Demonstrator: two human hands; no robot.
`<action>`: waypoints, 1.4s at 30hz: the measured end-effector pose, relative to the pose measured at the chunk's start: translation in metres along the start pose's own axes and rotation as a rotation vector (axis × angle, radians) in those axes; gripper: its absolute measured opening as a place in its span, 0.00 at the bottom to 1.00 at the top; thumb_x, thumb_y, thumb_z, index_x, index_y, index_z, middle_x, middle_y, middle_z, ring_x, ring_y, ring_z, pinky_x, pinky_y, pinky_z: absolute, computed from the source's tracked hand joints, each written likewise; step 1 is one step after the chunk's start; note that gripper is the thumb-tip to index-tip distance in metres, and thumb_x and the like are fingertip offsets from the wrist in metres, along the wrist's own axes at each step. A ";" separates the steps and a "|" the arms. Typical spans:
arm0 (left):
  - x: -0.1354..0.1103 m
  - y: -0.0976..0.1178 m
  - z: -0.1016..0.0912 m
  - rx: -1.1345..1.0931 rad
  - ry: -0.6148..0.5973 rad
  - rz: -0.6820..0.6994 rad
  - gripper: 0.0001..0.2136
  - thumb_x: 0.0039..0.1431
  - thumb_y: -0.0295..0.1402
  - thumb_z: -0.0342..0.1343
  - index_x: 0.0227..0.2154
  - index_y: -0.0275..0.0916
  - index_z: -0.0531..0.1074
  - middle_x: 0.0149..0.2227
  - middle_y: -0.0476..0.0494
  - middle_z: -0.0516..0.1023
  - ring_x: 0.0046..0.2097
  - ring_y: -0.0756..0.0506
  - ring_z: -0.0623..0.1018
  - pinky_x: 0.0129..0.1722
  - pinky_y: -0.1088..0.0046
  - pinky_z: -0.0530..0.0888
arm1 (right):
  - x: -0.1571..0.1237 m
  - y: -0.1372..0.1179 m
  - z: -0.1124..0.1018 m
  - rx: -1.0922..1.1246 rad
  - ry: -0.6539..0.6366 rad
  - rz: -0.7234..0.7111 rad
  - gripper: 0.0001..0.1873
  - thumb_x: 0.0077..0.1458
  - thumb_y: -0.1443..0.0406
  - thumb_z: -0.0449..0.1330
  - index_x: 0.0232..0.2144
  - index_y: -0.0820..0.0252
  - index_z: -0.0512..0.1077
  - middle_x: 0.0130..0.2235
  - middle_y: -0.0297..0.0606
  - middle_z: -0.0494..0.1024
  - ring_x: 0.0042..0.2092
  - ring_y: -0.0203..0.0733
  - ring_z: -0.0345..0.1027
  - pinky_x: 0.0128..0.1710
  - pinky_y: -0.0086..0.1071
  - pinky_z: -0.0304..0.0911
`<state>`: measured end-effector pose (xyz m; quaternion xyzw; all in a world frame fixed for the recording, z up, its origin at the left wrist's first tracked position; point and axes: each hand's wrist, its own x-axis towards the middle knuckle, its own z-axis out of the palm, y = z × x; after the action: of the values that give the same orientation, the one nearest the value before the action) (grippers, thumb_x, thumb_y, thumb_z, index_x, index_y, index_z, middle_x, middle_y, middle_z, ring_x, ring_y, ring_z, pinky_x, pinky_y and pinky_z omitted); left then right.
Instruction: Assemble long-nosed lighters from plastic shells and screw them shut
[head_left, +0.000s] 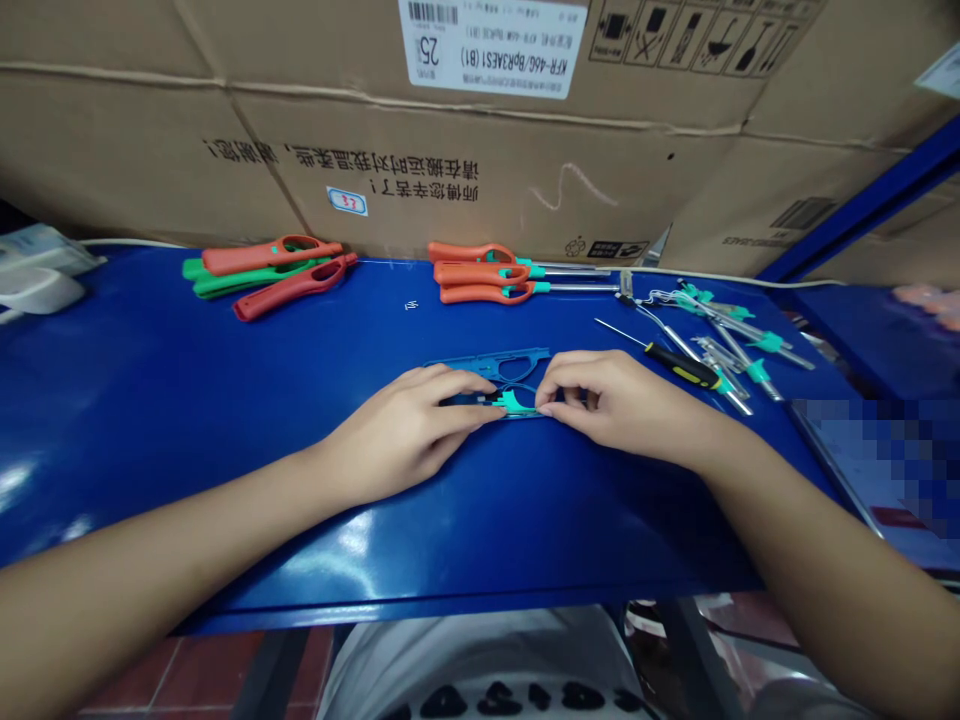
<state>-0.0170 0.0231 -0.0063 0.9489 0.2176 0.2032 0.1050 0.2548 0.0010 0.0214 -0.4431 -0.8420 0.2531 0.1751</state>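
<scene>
My left hand point(409, 425) is closed, thumb and forefinger pinching the left end of a utility lighter's mechanism with a turquoise trigger point(514, 403). My right hand point(626, 408) pinches the right end of the same piece; its fingertips hide that end. The piece lies at a second blue handle half, partly hidden by my fingers. Just behind, a blue lighter handle half point(495, 366) rests on the table with its hollow inner side showing.
Red and green handle shells point(281, 268) lie at the back left. Orange lighters point(484, 275) with metal tubes lie at back centre. To the right are a screwdriver point(682, 366) and several metal tubes with turquoise triggers point(757, 375). A cardboard box point(375, 130) stands behind the blue table point(225, 400).
</scene>
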 end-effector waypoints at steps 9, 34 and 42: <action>0.000 -0.001 0.000 0.011 -0.042 -0.002 0.16 0.72 0.30 0.48 0.54 0.45 0.77 0.57 0.38 0.75 0.55 0.38 0.76 0.53 0.56 0.73 | -0.002 0.000 0.000 -0.020 0.019 -0.029 0.06 0.61 0.70 0.58 0.36 0.59 0.76 0.35 0.35 0.75 0.29 0.32 0.64 0.30 0.27 0.61; 0.006 -0.013 -0.031 -0.043 -0.060 -0.104 0.05 0.62 0.34 0.62 0.38 0.40 0.81 0.35 0.49 0.81 0.32 0.50 0.77 0.33 0.75 0.71 | 0.000 0.018 -0.019 0.042 -0.107 0.110 0.12 0.60 0.56 0.62 0.32 0.59 0.76 0.31 0.35 0.76 0.33 0.38 0.66 0.34 0.32 0.61; 0.010 -0.018 -0.029 -0.257 -0.057 -0.200 0.05 0.60 0.34 0.65 0.36 0.38 0.83 0.32 0.47 0.82 0.30 0.52 0.78 0.30 0.79 0.72 | 0.002 0.022 -0.011 0.115 -0.133 0.287 0.15 0.55 0.54 0.64 0.28 0.59 0.75 0.26 0.32 0.72 0.28 0.36 0.61 0.29 0.31 0.56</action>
<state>-0.0281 0.0470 0.0173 0.9067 0.2801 0.1909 0.2512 0.2744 0.0163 0.0180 -0.5303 -0.7640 0.3519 0.1062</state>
